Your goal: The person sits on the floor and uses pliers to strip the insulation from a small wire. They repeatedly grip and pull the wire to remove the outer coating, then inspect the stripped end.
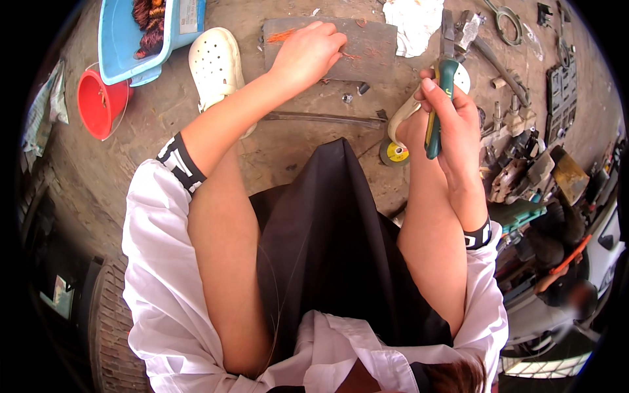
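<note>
My left hand (306,54) rests over a dark flat plate (383,39) on the ground, its fingers curled down. What they hold, if anything, is hidden beneath them. A small bundle of orange copper wire (280,36) lies by the wrist side of that hand, and loose reddish strands lie near the fingertips. My right hand (455,118) is wrapped round the green handle of a tool (447,69) with a long flat grey metal end. That metal end points away from me, beside a crumpled white cloth (414,23).
A blue tub (147,69) holding dark red wire coils and a red bucket (105,108) stand far left. A metal bar (314,118) and a yellow-centred disc (395,153) lie between my feet. Metal parts (517,121), a hammer (501,69) and a black tool case (561,98) crowd the right.
</note>
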The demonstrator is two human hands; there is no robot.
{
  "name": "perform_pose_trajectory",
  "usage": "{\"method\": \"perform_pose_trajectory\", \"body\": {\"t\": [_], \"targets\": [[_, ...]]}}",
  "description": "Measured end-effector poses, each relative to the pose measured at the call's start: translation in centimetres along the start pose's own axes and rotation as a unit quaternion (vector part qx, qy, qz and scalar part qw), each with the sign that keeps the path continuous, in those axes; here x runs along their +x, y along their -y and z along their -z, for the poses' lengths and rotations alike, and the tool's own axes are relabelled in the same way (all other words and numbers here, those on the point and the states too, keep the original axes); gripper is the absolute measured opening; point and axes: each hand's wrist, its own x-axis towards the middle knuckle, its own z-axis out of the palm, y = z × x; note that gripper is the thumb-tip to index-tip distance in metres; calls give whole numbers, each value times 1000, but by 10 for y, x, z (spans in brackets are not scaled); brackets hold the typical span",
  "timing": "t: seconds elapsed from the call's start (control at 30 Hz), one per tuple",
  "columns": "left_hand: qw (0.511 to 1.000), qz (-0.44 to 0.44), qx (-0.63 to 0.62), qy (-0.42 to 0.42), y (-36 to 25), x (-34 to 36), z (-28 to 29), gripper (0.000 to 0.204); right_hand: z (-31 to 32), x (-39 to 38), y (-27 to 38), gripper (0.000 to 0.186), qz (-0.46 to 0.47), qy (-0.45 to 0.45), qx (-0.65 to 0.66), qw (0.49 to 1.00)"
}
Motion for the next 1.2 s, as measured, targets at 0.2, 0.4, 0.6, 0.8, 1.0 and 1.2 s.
{"method": "perform_pose_trajectory", "body": {"t": [0.2, 0.4, 0.6, 0.8, 1.0, 1.2], "targets": [[1000, -6, 13, -5, 6, 0, -3, 13, 2, -1, 1, 27, -10, -5, 9, 1000], [1000, -16, 17, 1, 1, -5, 2, 12, 3, -1, 0, 27, -9, 1, -4, 1000], [998, -43, -25, -42, -10, -5, 3, 18, 1, 0, -3, 27, -7, 8, -6, 1000], [997, -72, -16, -6, -18, -2, -13, 19, -1, 0, -2, 27, -8, 8, -22, 1000], [997, -68, 5, -33, -18, -1, -21, 16, -1, 0, -5, 27, -15, 18, -25, 999], [990, -55, -121, -52, -34, 3, -2, 14, 0, 3, -12, 23, 34, 5, -39, 999]]}}
